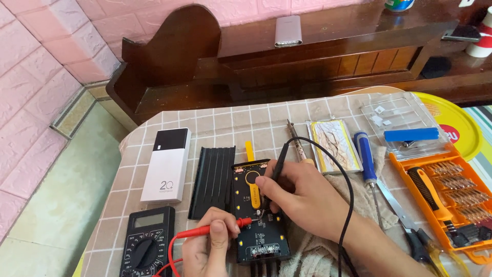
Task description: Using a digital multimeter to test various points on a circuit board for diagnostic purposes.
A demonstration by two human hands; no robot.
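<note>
A black circuit board (pixel 259 233) with a yellow strip lies in front of me on the checked tablecloth. My left hand (pixel 210 249) pinches a red meter probe (pixel 218 227), its tip touching the board's middle. My right hand (pixel 302 197) holds a black probe (pixel 279 159) like a pen, with the tip pressed on the board close to the red one. The black lead (pixel 348 195) arcs over my right wrist. Both leads run toward a black multimeter (pixel 148 241) at the lower left.
A white power bank (pixel 166 164) and a ribbed black casing (pixel 212 179) lie left of the board. A soldering iron (pixel 296 141), foil battery pouch (pixel 334 145), blue screwdriver (pixel 366 156), tweezers, pliers and an orange bit set (pixel 453 197) sit to the right. A dark wooden bench stands behind.
</note>
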